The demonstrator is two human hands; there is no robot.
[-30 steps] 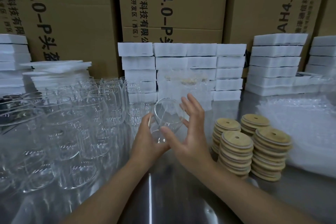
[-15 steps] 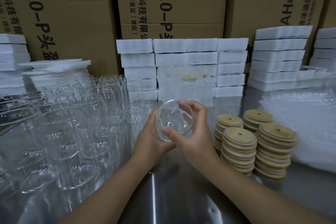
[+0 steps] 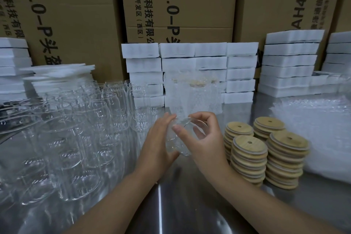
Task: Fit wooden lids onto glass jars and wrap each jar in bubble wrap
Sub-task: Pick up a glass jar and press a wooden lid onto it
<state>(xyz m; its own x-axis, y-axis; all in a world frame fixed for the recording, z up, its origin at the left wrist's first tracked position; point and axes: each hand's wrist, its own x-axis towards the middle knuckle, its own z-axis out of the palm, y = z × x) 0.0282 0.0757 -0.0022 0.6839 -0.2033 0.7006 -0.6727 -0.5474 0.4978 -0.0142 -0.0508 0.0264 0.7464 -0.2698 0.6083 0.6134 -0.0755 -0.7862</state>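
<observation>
A clear glass jar sits between my two hands over the steel table, with no lid on it. My left hand cups its left side with fingers nearly straight. My right hand curls around the jar's rim and right side, thumb across the front. Several stacks of round wooden lids with a centre hole stand just right of my right hand. A pile of bubble wrap sheets lies at the far right. Behind the jar stand wrapped jars in bubble wrap.
Many bare glass jars crowd the left half of the steel table. White foam blocks are stacked along the back, with more at both sides. Large cardboard boxes form the wall behind.
The jar has come down and tilted more upright between my hands. My right hand went from spread open beside the jar to curled round its rim.
</observation>
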